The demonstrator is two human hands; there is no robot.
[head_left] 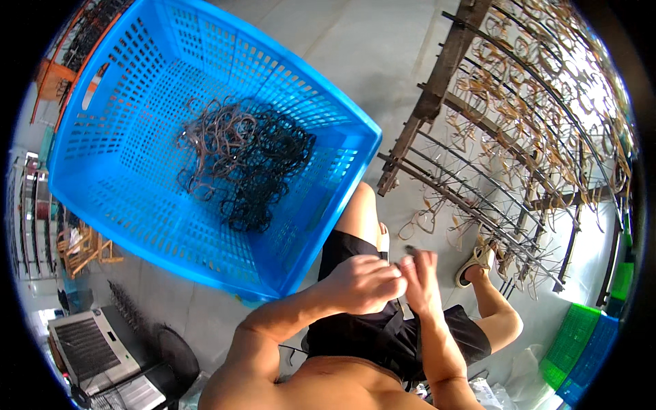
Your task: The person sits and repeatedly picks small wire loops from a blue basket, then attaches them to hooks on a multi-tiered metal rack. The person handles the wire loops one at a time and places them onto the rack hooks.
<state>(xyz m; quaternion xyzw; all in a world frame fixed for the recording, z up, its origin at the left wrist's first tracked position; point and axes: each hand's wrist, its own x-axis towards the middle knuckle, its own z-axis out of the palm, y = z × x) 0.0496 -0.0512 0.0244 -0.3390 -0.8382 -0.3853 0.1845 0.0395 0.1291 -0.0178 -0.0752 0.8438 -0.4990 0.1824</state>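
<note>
My left hand (369, 283) is closed, its fingers curled in front of my lap. Right beside it, my right hand (422, 280) is pinched, with thumb and fingers pressed together. A small dark piece (410, 250) pokes up at the right fingertips; most of it is hidden, so its kind cannot be told. What the left fingers hold, if anything, is covered. Ahead and to the left stands a large blue plastic basket (109, 212) with slotted walls. Inside lies a tangled heap of thin looped frames, grey-brown ones (222, 137) beside black ones (273, 157).
On the right, a dark metal rack (427, 102) carries many thin brownish looped pieces (509, 102) on its rods. A grey box-shaped appliance (92, 345) sits at the lower left, near a wooden stool (85, 249). Green (572, 338) and blue crates (593, 355) stand lower right.
</note>
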